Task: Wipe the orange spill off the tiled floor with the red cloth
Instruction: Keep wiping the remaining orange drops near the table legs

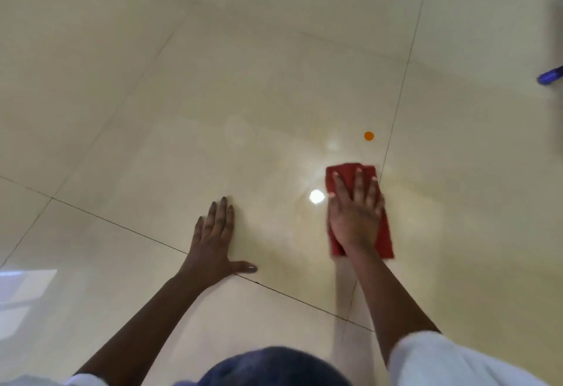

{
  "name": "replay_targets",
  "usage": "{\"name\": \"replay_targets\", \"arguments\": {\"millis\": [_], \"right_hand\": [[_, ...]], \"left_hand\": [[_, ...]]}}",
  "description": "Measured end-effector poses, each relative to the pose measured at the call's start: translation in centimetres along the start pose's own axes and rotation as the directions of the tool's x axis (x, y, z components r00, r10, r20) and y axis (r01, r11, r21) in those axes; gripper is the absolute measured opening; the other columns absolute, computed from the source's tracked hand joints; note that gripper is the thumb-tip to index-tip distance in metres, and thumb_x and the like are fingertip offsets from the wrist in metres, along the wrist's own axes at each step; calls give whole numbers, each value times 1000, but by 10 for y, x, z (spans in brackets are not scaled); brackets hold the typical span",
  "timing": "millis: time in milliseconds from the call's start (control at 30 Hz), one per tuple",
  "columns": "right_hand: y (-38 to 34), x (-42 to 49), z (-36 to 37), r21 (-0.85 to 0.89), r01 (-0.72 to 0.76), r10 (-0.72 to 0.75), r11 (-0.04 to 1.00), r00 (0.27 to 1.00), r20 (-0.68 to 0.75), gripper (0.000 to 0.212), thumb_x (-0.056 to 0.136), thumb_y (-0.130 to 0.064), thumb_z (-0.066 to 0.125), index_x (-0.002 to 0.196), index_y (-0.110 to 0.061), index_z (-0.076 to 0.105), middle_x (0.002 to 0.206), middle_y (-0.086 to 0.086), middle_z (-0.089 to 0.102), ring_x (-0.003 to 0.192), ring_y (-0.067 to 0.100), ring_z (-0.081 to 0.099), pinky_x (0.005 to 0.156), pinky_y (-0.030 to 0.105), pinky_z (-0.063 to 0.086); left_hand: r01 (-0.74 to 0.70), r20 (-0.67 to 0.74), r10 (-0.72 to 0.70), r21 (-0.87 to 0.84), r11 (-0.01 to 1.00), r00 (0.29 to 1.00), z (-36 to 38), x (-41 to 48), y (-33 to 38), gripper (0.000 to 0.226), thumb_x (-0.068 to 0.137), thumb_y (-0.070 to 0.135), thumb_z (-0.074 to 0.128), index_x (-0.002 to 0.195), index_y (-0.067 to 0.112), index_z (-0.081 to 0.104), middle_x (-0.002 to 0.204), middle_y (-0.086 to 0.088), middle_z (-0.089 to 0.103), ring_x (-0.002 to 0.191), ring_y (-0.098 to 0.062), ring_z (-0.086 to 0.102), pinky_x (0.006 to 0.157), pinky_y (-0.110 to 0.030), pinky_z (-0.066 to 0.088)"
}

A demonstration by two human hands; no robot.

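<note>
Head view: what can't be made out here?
- Floor under the red cloth: covered by cloth and right hand.
- Right hand: motion-blurred.
- Blue objects: cut off by right edge.
- Orange spot: too small to tell liquid from solid.

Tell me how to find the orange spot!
Look at the shiny cream floor, then the right hand pressing flat on a red cloth. Just beyond the cloth sits the spot, the only small orange dot on the tiles.
</note>
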State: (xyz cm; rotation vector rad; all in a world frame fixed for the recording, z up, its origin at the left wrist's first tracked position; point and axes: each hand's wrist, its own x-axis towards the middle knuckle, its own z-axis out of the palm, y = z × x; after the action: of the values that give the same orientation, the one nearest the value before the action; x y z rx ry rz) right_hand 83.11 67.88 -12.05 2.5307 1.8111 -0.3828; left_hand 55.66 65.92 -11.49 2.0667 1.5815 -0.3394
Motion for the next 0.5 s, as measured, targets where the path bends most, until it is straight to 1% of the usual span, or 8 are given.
{"name": "replay_targets", "arguments": {"millis": [33,100,167,200,233,333,433,500], "right_hand": [[-22,11,2,1,51,-51,999,999,19,52,96,-44,27,146,-42,15,159,6,7,144,33,3,115,50,8],[-63,7,8,29,268,-269,963,962,39,51,94,-41,32,144,-42,23,158,5,12,144,33,6,115,50,8],[-76,-28,21,43,472,-474,880,879,54,48,92,-41,35,140,-44,32,156,3,21,144,32,12,115,51,12],[-67,-50,25,30,530,-531,847,846,50,47,91,-42,36,138,-44,34,155,1,25,143,31,16,114,51,13],[-50,-63,25,18,541,-541,841,840,44,47,90,-42,37,137,-45,36,153,0,29,142,30,21,113,51,15],[0,-40,13,-4,400,-400,917,916,-23,46,88,-38,42,134,-43,43,150,3,36,138,32,31,110,51,23],[-2,20,-4,-33,224,-226,974,974,-35,49,95,-41,34,143,-42,26,157,3,17,144,31,10,115,49,11],[-24,37,-6,-16,211,-211,977,977,8,50,97,-44,26,146,-44,14,159,0,4,145,29,-2,115,47,0]], "left_hand": [[-5,-8,5,2,1000,1000,1,1,-1,143,36,101,12,141,12,-24,145,0,-39,133,-17,-38,115,-39,-11],[-4,-21,4,8,1000,1000,2,-1,-1,143,34,102,3,140,12,-25,145,0,-39,133,-17,-38,115,-39,-11],[7,-39,-7,-13,1000,999,-2,0,3,144,34,102,5,143,11,-19,146,-1,-35,135,-18,-34,116,-40,-9],[16,-38,-17,-27,1000,999,-3,-2,7,143,36,102,11,143,12,-19,147,-1,-34,135,-17,-34,116,-40,-9],[19,-42,-20,-36,999,999,-5,-1,11,142,39,101,19,143,13,-21,147,-1,-35,135,-17,-35,115,-39,-11],[-34,-57,33,-18,999,998,-6,5,24,130,50,92,29,138,15,-30,146,-2,-40,134,-19,-40,111,-36,-20],[-69,-66,67,-17,997,996,-4,19,42,127,53,91,28,136,18,-33,145,-1,-42,133,-19,-41,109,-34,-24],[-84,-87,81,-30,996,993,-2,30,54,128,52,92,27,135,18,-35,145,0,-42,133,-16,-41,110,-33,-24]]}}
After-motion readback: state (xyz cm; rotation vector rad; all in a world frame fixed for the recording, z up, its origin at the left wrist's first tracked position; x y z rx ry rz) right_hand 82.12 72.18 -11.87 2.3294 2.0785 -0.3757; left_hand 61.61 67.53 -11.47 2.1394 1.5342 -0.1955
